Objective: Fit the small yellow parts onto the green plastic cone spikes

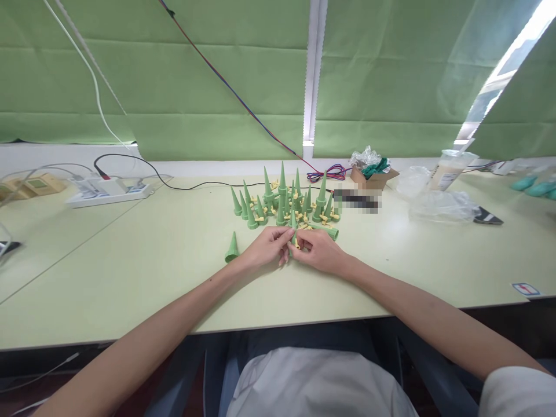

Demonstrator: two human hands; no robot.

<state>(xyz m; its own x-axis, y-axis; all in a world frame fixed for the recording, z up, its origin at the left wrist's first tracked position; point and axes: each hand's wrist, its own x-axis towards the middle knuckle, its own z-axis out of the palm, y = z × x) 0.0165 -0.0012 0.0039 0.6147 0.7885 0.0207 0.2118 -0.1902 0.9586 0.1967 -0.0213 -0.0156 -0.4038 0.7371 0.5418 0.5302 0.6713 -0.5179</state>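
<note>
My left hand (270, 244) is closed around a green cone (293, 220), which stands point up between my hands; its lower part is mostly hidden by my fingers. My right hand (320, 250) pinches a small yellow piece (297, 245) against the front of that cone. Just beyond my hands stands a cluster of green cones (282, 179), several with small yellow pieces on or beside them. A green tube (330, 233) lies on its side behind my right hand. To the left, near my left wrist, a single green cone (233, 248) rests apart from the cluster.
A white power strip (110, 194) with cables sits at the back left. Toward the back right are a cardboard box (376, 178), coiled red and blue wire (328, 174), a plastic cup (449, 171), clear plastic bags (447, 207) and a dark flat object (487, 216).
</note>
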